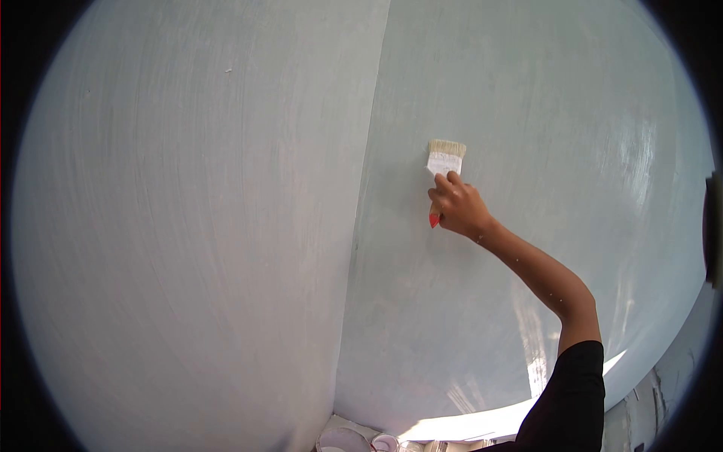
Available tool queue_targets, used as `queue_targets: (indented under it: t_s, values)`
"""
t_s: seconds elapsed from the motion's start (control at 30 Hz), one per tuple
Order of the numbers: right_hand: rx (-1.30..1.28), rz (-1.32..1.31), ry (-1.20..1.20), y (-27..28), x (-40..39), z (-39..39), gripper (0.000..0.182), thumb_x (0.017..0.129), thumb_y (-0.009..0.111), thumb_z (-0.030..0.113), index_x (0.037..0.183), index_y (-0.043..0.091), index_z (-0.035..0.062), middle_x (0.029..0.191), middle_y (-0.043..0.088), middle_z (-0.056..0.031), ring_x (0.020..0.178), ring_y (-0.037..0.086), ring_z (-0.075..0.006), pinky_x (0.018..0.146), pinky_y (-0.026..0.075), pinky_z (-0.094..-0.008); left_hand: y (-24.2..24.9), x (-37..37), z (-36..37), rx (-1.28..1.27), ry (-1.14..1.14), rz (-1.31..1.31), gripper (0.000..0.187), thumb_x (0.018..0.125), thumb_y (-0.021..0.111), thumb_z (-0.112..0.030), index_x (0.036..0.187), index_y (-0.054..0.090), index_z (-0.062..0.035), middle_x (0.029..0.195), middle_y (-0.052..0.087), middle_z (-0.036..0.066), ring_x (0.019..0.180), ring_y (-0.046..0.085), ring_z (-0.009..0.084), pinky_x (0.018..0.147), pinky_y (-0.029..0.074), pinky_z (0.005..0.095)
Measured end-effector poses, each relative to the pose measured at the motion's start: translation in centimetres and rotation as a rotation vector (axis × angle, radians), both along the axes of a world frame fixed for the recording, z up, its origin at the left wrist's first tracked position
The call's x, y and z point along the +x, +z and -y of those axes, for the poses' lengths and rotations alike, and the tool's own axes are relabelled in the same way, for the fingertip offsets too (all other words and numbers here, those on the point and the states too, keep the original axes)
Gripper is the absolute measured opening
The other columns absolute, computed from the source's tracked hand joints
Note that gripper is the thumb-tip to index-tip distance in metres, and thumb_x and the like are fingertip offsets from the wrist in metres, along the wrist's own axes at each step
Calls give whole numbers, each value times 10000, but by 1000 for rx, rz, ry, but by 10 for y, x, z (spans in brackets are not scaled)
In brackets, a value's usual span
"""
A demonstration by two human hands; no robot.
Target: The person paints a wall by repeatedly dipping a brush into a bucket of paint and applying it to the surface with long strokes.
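My right hand point(457, 203) is closed round the handle of a flat paintbrush point(446, 158). The brush points upward, its pale bristles at the top against the right-hand wall point(482, 301), and its white-coated ferrule sits just above my fingers. A red handle tip pokes out below them. The wall looks grey-green, with streaks and a wet-looking shine at the right. Small white specks dot my forearm. My left hand is out of the frame.
A paler wall point(188, 226) meets the right one at a vertical corner. At the bottom centre stand a large white bucket point(343, 440) and a smaller round container point(385, 442). A dark object point(712, 230) juts in at the right edge.
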State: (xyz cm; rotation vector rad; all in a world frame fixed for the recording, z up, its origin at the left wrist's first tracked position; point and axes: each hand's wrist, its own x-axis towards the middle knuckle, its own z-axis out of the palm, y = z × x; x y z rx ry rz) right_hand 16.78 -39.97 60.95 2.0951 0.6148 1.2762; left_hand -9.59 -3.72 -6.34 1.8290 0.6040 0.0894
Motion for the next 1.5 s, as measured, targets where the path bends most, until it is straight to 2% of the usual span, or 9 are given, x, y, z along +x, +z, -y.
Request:
queue_targets:
  t_s: [0.2,0.3,0.5,0.7,0.87,1.03,1.3,1.43,1.5]
  values:
    - [201,-161,94,-138,-22,-27,253,660,794,71,902,733,105,1019,589,-57,886,580,-220,582,583,-346,-17,0,-5,58,-34,63,572,713,727,-99,1252,608,54,1133,667,203,1033,621,347,949,487,421]
    - [211,-12,305,-101,-31,-31,301,688,763,23,974,735,112,911,608,-23,805,576,-200,576,551,-323,6,-16,-10,57,-52,4,592,714,725,-109,1269,604,56,1152,668,205,1046,620,355,954,483,427]
    - [327,35,253,-41,-43,-36,338,746,730,-3,1061,739,120,746,622,-14,693,599,-188,644,468,-360,-2,-20,-13,39,4,51,554,716,726,-121,1229,616,58,1114,673,204,1018,617,368,942,479,447]
    - [-51,-220,138,-220,-27,-19,331,843,672,145,1162,702,64,922,660,-57,795,675,-206,830,545,-421,23,-16,-11,56,-34,-31,574,730,721,-134,1262,605,49,1109,663,190,992,606,360,919,479,459]
    - [50,-621,114,-281,-24,-31,252,880,646,144,1118,690,73,857,675,-87,773,695,-254,728,549,-414,53,-22,-6,14,-77,123,555,752,707,-153,1260,599,44,1111,661,182,988,603,342,907,481,447]
    - [482,-585,112,-138,-1,-19,173,836,685,142,978,775,99,892,743,-55,745,696,-278,614,549,-383,53,-22,-15,-38,-149,-9,628,767,699,-162,1350,572,34,1151,659,199,1039,615,376,950,483,451]
    - [108,223,82,146,-26,0,258,869,683,51,1074,779,175,942,741,26,832,701,-190,643,575,-320,60,-31,-21,56,-79,15,617,773,706,-180,1333,580,49,1197,653,237,1114,609,410,999,464,461]
    - [173,364,50,150,-13,17,341,757,755,62,1086,746,147,985,725,27,889,691,-180,662,579,-329,43,-28,-22,-24,-125,61,625,766,718,-191,1323,583,56,1190,655,236,1109,615,403,989,472,453]
    - [87,307,-16,88,-1,29,411,731,795,65,1130,719,129,1025,722,16,910,690,-169,669,608,-302,-28,-20,-32,59,-146,58,650,757,726,-188,1339,573,59,1181,655,233,1089,620,391,977,477,447]
